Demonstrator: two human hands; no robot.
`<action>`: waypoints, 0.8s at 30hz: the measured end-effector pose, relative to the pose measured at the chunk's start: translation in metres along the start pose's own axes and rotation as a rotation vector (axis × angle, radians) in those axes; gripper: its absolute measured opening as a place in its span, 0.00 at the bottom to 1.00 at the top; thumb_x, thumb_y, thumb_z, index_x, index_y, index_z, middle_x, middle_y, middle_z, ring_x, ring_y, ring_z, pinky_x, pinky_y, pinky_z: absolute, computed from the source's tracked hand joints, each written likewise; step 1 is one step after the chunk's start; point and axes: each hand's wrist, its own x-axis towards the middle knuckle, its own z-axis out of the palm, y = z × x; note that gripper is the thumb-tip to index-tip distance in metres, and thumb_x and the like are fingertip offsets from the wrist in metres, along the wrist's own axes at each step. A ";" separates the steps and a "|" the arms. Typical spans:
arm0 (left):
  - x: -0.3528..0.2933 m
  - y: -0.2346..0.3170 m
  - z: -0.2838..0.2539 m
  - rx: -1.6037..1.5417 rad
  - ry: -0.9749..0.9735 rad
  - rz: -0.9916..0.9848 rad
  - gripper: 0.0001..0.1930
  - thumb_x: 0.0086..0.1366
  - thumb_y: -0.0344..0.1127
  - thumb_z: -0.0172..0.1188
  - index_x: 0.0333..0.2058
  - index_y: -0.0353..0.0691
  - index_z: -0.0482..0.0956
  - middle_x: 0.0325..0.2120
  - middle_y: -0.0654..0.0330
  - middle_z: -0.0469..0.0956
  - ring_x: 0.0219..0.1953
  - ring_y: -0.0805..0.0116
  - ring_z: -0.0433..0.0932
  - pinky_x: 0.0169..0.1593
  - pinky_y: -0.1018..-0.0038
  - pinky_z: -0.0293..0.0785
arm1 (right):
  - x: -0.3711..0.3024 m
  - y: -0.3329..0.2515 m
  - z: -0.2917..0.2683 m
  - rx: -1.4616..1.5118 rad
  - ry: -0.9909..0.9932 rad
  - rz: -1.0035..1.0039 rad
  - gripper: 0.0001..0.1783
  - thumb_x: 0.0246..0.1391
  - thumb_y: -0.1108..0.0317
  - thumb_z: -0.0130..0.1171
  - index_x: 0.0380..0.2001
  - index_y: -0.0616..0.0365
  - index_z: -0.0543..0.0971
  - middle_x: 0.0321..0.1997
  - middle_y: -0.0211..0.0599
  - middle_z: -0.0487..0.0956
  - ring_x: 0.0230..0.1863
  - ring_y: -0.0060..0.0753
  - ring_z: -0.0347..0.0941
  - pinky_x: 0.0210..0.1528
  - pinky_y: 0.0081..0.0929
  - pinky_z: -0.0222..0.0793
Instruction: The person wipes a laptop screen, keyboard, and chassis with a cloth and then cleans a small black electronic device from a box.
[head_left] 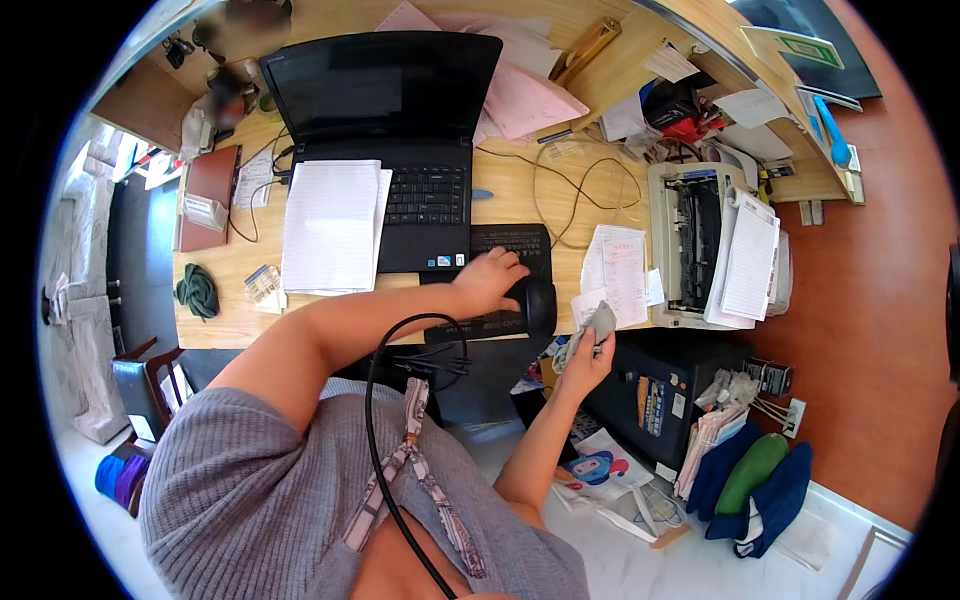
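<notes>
Right hand (585, 365): fingers closed around a grey cloth (598, 325), soft, crumpled, gathered into a lump, top poking above the fingertips. The cloth is at the desk's front edge, right beside some loose sheets (625, 265); can't tell if it touches them.

Left hand (490, 280): fingers apart and slightly bent, nothing visible gripped, palm down over a black mat (510, 240) with a fine printed pattern. Can't tell how firmly it presses. Smooth, dark rounded thing (541, 300) just off the thumb, kind unclear.

Desk (510, 203) is pale wood-grain. Open laptop (430, 200) on it: matte black body, glossy dark screen. Ruled paper stack (330, 230) covers the left part of its keyboard, edges uneven. Pink sheets (530, 100), creased, behind. Dark green fabric bundle (197, 292), twisted, at the left front corner.

Containers: beige printer (664, 240), boxy plastic, top open onto a dark interior, ruled pages (750, 255) leaning on its right side. Clear card holder (205, 212) with pale cards inside, on a flat brown folder (208, 170). Below the desk: black case (620, 390), hard-sided, stickered; near it a white bag (605, 465), limp, cartoon print, contents hidden.
</notes>
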 end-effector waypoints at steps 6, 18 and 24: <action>0.002 -0.047 -0.061 0.566 -0.412 0.314 0.33 0.41 0.50 0.72 0.47 0.43 0.77 0.48 0.58 0.71 0.55 0.58 0.66 0.60 0.58 0.57 | -0.060 0.017 0.063 -0.059 -0.349 0.026 0.22 0.55 0.72 0.58 0.54 0.59 0.74 0.53 0.39 0.76 0.52 0.31 0.72 0.54 0.27 0.66; 0.033 -0.058 -0.063 0.585 -0.653 0.424 0.23 0.38 0.45 0.68 0.36 0.44 0.81 0.36 0.60 0.79 0.46 0.61 0.72 0.54 0.66 0.63 | -0.082 0.055 0.100 -0.193 -0.331 -0.216 0.22 0.55 0.70 0.58 0.53 0.60 0.74 0.55 0.45 0.75 0.56 0.43 0.71 0.59 0.32 0.63; 0.028 -0.064 -0.066 0.542 -0.605 0.465 0.23 0.36 0.46 0.69 0.34 0.43 0.81 0.30 0.60 0.80 0.42 0.60 0.75 0.51 0.66 0.64 | -0.050 0.019 0.112 -0.118 -0.190 -0.126 0.20 0.53 0.70 0.60 0.49 0.60 0.70 0.49 0.47 0.75 0.51 0.47 0.73 0.55 0.34 0.65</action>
